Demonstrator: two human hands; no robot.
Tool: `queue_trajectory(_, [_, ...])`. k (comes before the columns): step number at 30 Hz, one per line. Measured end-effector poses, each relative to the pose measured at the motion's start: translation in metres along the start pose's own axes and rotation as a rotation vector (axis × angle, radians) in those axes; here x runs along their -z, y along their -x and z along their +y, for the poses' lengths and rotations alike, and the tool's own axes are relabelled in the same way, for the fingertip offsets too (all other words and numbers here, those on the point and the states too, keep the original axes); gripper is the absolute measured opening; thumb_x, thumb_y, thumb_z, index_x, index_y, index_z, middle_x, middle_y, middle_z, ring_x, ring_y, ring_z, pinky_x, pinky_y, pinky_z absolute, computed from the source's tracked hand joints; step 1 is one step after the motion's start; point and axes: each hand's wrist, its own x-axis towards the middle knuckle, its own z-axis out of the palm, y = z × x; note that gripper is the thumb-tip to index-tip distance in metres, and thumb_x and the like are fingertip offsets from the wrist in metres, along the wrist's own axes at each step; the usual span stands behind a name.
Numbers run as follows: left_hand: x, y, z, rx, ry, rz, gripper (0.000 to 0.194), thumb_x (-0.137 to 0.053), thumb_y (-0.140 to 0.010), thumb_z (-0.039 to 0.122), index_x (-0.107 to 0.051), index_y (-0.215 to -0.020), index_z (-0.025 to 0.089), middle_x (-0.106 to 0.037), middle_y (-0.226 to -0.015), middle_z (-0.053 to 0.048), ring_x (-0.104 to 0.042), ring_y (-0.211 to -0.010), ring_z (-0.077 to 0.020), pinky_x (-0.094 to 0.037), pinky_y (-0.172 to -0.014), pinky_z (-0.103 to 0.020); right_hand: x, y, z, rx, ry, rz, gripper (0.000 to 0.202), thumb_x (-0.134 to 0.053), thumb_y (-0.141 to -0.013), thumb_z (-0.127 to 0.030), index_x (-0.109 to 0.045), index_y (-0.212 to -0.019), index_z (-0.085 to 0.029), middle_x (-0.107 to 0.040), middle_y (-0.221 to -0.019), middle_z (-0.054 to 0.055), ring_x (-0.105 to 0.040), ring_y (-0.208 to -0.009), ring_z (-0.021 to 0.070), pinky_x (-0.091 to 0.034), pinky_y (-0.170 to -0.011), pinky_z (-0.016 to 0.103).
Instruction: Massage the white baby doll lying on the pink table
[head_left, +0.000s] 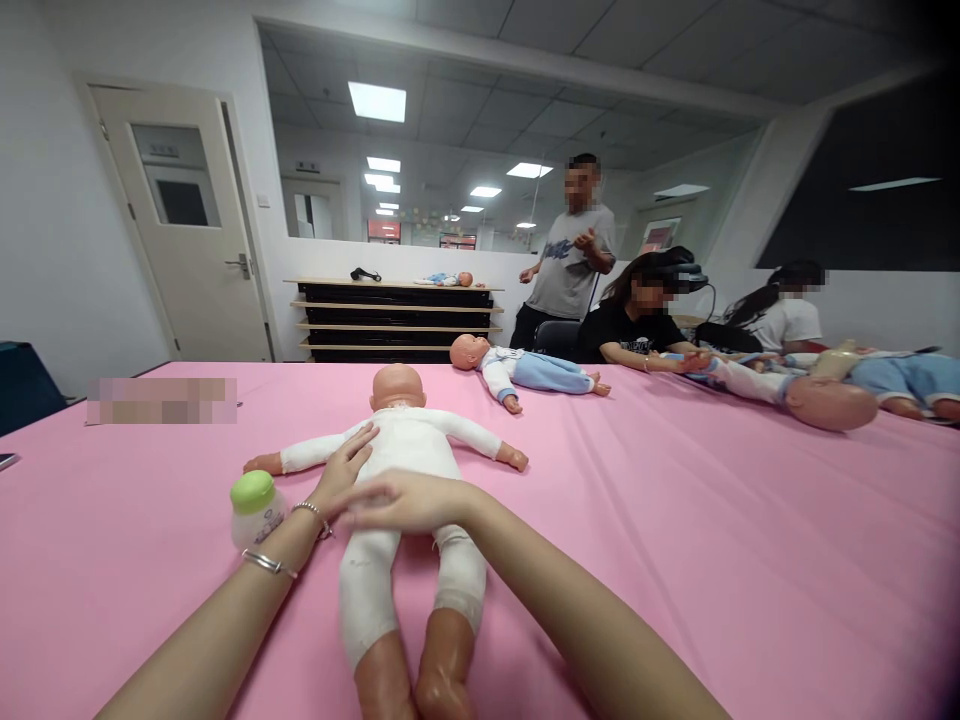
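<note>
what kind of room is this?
Probably an infant-care training classroom. Several baby dolls lie on a long pink-covered table: the white-suited doll under the left hand and right hand, a blue-trousered doll further back. A baby bottle stands nearby, and other people sit handling dolls.

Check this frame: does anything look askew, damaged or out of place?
Nothing stands out. The doll lies flat on the pink table under the left hand and right hand; the bottle stands upright beside it.
</note>
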Motion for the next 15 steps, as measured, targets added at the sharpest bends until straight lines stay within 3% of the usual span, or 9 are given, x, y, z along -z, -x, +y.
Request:
queue_trajectory(2, [0.003,0.002,0.004,0.016,0.012,0.009,0.057,-0.045,-0.081,0.045,-0.053,-0.125,0.008,-0.042,-0.139,-0.012,-0.033,-0.132,-0.0235,-0.022,-0.113,-0.038,-0.002,0.003,0.020,-0.184,0.138,0.260,0.039,-0.048,-0.088,-0.023,-0.051,-0.127,-0.021,-0.054,-0.130,0.004,-0.048,-0.121,0.0209,-0.035,-0.105,0.035])
queue_trajectory(3, [0.005,0.004,0.008,0.019,0.006,-0.001,0.058,-0.044,-0.081,0.046,-0.054,-0.124,0.009,-0.042,-0.139,-0.012,-0.033,-0.132,-0.0239,-0.021,-0.113,-0.039,-0.003,0.007,0.031,-0.260,0.196,0.308,0.045,-0.045,-0.089,-0.024,-0.044,-0.133,-0.019,-0.043,-0.139,0.008,-0.037,-0.130,0.0236,-0.027,-0.110,0.042])
queue_trajectory(5, [0.009,0.014,0.018,0.000,-0.048,-0.074,0.055,-0.043,-0.082,0.047,-0.054,-0.125,0.013,-0.040,-0.141,-0.010,-0.030,-0.134,-0.0230,-0.018,-0.113,-0.041,-0.006,0.023,0.050,-0.364,0.253,0.247,0.050,-0.042,-0.090,-0.028,-0.036,-0.138,-0.015,-0.029,-0.146,0.012,-0.021,-0.137,0.0267,-0.016,-0.111,0.053])
queue_trajectory(7, [0.013,0.031,0.031,-0.040,-0.129,-0.186,0.051,-0.043,-0.084,0.046,-0.053,-0.127,0.019,-0.036,-0.143,-0.006,-0.026,-0.136,-0.0224,-0.016,-0.113,-0.044,-0.009,0.046,0.057,-0.328,0.260,0.156,0.054,-0.044,-0.088,-0.032,-0.034,-0.139,-0.017,-0.024,-0.148,0.013,-0.015,-0.139,0.0273,-0.012,-0.110,0.056])
queue_trajectory(9, [0.017,0.054,0.047,-0.086,-0.172,-0.274,0.050,-0.045,-0.085,0.046,-0.050,-0.129,0.023,-0.035,-0.144,-0.004,-0.024,-0.137,-0.0235,-0.017,-0.112,-0.048,-0.011,0.069,0.050,-0.208,0.189,0.091,0.051,-0.051,-0.085,-0.032,-0.043,-0.134,-0.022,-0.030,-0.146,0.010,-0.023,-0.137,0.0264,-0.011,-0.111,0.056])
queue_trajectory(10, [0.018,0.065,0.054,-0.115,-0.176,-0.308,0.049,-0.048,-0.084,0.044,-0.050,-0.129,0.025,-0.035,-0.144,-0.004,-0.023,-0.137,-0.0245,-0.017,-0.112,-0.050,-0.012,0.078,0.044,-0.155,0.101,0.048,0.043,-0.052,-0.085,-0.032,-0.052,-0.127,-0.024,-0.041,-0.140,0.009,-0.034,-0.132,0.0248,-0.016,-0.110,0.054])
queue_trajectory(12, [0.019,0.086,0.066,-0.195,-0.165,-0.373,0.038,-0.051,-0.084,0.041,-0.061,-0.118,0.026,-0.046,-0.137,-0.004,-0.029,-0.134,-0.0266,-0.016,-0.111,-0.052,-0.014,0.090,0.032,-0.110,-0.161,-0.038,0.032,-0.049,-0.087,-0.036,-0.063,-0.112,-0.023,-0.065,-0.113,0.008,-0.059,-0.108,0.0204,-0.037,-0.102,0.047])
queue_trajectory(14, [0.019,0.101,0.074,-0.222,-0.123,-0.442,0.030,-0.048,-0.086,0.038,-0.069,-0.102,0.024,-0.066,-0.112,-0.005,-0.051,-0.118,-0.0253,-0.024,-0.110,-0.050,-0.016,0.094,0.025,-0.137,-0.380,0.043,0.035,-0.045,-0.089,-0.041,-0.065,-0.107,-0.018,-0.071,-0.087,0.006,-0.067,-0.083,0.0174,-0.051,-0.084,0.037])
queue_trajectory(15, [0.018,0.106,0.077,-0.219,-0.105,-0.446,0.030,-0.046,-0.088,0.038,-0.070,-0.097,0.023,-0.070,-0.100,-0.005,-0.059,-0.107,-0.0235,-0.031,-0.107,-0.047,-0.017,0.094,0.026,-0.155,-0.411,0.157,0.038,-0.044,-0.089,-0.042,-0.064,-0.108,-0.017,-0.071,-0.086,0.007,-0.067,-0.083,0.0176,-0.053,-0.081,0.035])
